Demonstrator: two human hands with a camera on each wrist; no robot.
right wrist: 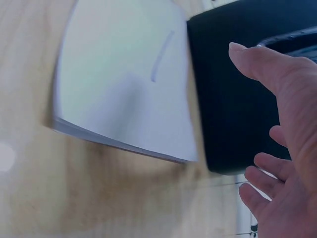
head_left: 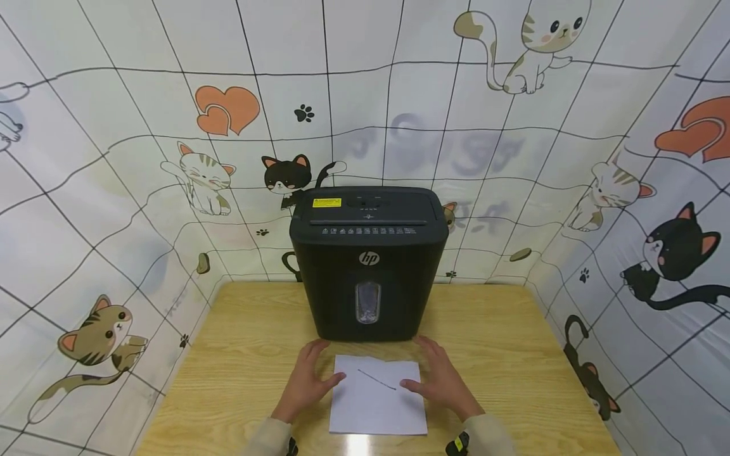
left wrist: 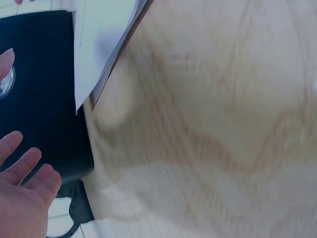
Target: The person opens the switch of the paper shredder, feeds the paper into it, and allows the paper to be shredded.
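Observation:
A black HP paper shredder (head_left: 336,285) stands upright at the middle of the table, with a small window in its front. Just before it lies a thin stack of white paper (head_left: 376,411), a dark pen line drawn across its top sheet. My left hand (head_left: 305,383) is at the stack's left side, fingers spread towards the shredder's lower left corner. On the other side is my right hand (head_left: 441,380), its thumb over the stack's right edge in the head view. Both palms show bare in the wrist views, with fingers relaxed and apart.
A light wooden table (head_left: 239,367) bears everything. White cloth (head_left: 365,107) printed with grid lines and cartoon cats encloses it at the back and both sides. Behind the shredder's left side a black cord (left wrist: 75,218) loops down.

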